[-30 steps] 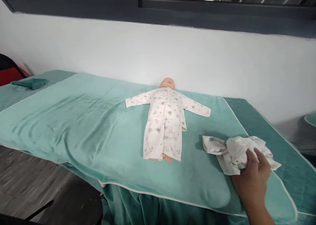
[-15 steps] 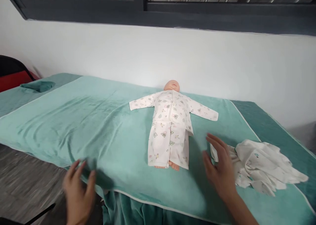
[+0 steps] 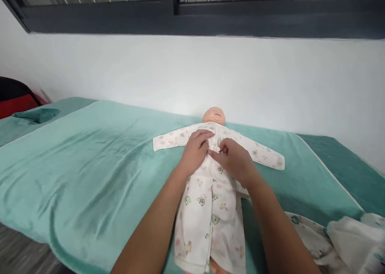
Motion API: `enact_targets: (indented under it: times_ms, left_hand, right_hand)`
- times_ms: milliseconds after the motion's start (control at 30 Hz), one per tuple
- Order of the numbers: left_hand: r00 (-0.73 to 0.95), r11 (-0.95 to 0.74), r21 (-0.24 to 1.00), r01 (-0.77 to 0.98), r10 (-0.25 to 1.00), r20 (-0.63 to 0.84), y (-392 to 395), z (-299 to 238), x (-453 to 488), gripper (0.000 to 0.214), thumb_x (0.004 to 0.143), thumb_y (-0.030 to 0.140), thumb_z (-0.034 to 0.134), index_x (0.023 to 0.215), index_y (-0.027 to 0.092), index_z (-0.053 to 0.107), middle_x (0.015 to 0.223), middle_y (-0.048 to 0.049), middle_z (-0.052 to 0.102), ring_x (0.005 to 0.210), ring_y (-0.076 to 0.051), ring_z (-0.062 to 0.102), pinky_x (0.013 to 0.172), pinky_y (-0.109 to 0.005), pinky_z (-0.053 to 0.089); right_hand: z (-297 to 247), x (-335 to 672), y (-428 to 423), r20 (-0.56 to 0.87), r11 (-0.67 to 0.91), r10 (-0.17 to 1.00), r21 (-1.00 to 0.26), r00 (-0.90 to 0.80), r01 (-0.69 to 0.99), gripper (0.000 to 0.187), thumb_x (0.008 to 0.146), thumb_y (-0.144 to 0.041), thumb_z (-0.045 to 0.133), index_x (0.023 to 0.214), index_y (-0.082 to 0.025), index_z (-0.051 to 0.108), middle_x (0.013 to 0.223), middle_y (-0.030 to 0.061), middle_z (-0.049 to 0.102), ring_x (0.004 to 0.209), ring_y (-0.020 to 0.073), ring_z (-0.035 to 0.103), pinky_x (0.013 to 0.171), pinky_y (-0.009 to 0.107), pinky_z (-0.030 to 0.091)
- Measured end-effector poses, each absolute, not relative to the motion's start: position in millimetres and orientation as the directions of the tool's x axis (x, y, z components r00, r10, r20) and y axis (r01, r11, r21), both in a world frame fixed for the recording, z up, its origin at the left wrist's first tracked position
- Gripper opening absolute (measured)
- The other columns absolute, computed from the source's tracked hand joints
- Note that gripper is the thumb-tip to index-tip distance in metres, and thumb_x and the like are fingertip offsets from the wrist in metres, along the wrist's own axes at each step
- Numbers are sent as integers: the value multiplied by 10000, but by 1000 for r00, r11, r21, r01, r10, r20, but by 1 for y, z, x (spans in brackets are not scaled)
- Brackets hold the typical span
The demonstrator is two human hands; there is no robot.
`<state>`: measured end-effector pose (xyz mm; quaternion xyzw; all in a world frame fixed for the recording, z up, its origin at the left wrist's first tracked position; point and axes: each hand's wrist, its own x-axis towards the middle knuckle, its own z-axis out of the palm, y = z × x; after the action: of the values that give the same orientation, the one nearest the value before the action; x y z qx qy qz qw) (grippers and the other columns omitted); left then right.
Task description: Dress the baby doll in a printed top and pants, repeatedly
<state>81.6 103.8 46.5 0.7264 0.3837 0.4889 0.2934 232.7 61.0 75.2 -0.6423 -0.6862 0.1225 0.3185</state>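
A baby doll (image 3: 214, 116) lies face up on the bed, wearing a white printed pajama shirt (image 3: 266, 153) and matching pants (image 3: 195, 222). Both my hands are on the shirt's chest. My left hand (image 3: 197, 150) rests at the front opening, its fingers bent and closed on the cloth. Opposite it, my right hand (image 3: 236, 158) has thumb and curled index finger around a white button (image 3: 218, 149). The fabric under my fingertips is partly hidden. Both sleeves are stretched out sideways, and the doll's feet show at the bottom edge.
Green plush sheet (image 3: 99, 166) covers the bed, which stands against a white wall (image 3: 120, 73) under a dark window frame (image 3: 90, 18). Crumpled white printed cloth (image 3: 345, 242) lies at lower right. A red and black object (image 3: 18, 101) sits at far left.
Both hands have come from apart, on either side of the doll, together onto the shirt's chest and taken hold there. The view has moved closer to the doll.
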Motion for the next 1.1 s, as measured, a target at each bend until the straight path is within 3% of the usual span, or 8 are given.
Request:
enact_targets:
  times_ms: [300, 467, 567, 667, 800, 900, 1100]
  left_hand:
    - [277, -499, 784, 368, 864, 420, 139, 54, 84, 377, 1005, 289, 411, 1320, 248, 617, 1434, -32, 605, 1374, -202, 502, 1191, -379, 375]
    - [343, -509, 683, 524, 860, 378, 163, 62, 93, 427, 998, 219, 339, 1303, 275, 632, 1427, -1, 613, 1330, -240, 531, 1134, -431, 433]
    - [361, -529, 634, 565, 849, 386, 168, 60, 94, 454, 975, 173, 340, 1306, 274, 634, 1432, -7, 605, 1319, -265, 530, 1100, -455, 458]
    - [360, -549, 642, 535, 836, 415, 171, 56, 93, 463, 973, 171, 333, 1309, 266, 638, 1425, -12, 610, 1316, -256, 532, 1125, -443, 441]
    - [352, -541, 685, 488, 840, 412, 178, 50, 89, 462, 957, 161, 343, 1275, 262, 662, 1417, -12, 617, 1302, -237, 547, 1144, -434, 429]
    - [377, -558, 694, 455, 827, 417, 181, 48, 87, 469, 955, 153, 327, 1257, 264, 669, 1401, -21, 624, 1288, -221, 564, 1147, -426, 428]
    - [381, -545, 687, 481, 836, 396, 181, 50, 89, 484, 942, 139, 332, 1292, 250, 647, 1424, -40, 601, 1310, -228, 544, 1160, -433, 410]
  right_hand:
    - [67, 235, 65, 287, 166, 955, -713, 68, 682, 346, 891, -441, 585, 671, -227, 425, 605, -51, 455, 595, 134, 403, 616, 290, 311]
    - [64, 234, 65, 308, 188, 948, -750, 83, 634, 393, 902, -480, 577, 642, -221, 436, 595, -50, 454, 601, 133, 403, 622, 293, 308]
    - [67, 234, 79, 346, 178, 922, -780, 176, 600, 376, 923, -510, 538, 676, -229, 496, 636, -38, 507, 625, 144, 439, 638, 298, 332]
    - [74, 233, 108, 394, 135, 879, -745, 268, 654, 261, 905, -475, 557, 797, -237, 549, 795, -10, 609, 697, 163, 508, 683, 308, 366]
    - [85, 230, 145, 221, -32, 954, -598, 202, 801, 272, 860, -475, 583, 764, -246, 472, 787, 19, 633, 695, 199, 518, 652, 326, 350]
    - [88, 229, 157, 167, -67, 970, -513, 176, 856, 235, 872, -422, 527, 733, -249, 450, 775, 32, 639, 669, 208, 499, 629, 329, 323]
    - [81, 236, 158, 216, -8, 964, -566, 157, 825, 257, 887, -393, 490, 679, -246, 452, 737, 11, 632, 678, 203, 494, 639, 319, 304]
